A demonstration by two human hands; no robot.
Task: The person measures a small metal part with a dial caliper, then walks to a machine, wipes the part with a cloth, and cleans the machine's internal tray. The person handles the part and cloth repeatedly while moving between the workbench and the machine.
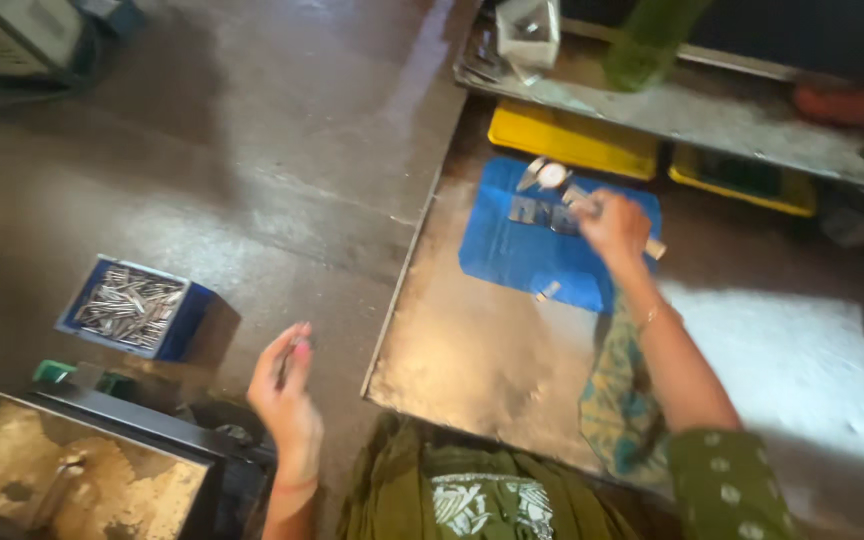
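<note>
Right now your right hand (614,226) reaches out over the blue cloth (512,255) spread on the metal surface (472,350), and its fingers are closed around a small pale rod-like part (652,247) whose end sticks out past your palm toward the right. Just beside that hand, at the top of the cloth, lies a dial gauge (550,175) with a round white face, and next to it sit 2 dark metal blocks (529,209). A small light piece (548,292) rests near the cloth's lower edge.

Your left hand (287,395) is raised well apart from the cloth, over the floor to the left of the surface, with the fingers drawn together around a thin dark piece (285,368); it is too blurred to tell what that is. To its left, on the floor, stands a blue crate (190,322) filled with silvery metal pins (130,305).

Beyond the cloth, 2 yellow trays (572,140) sit under a grimy shelf (712,110) that carries a green bottle (647,45) and a small white box (529,30).
</note>
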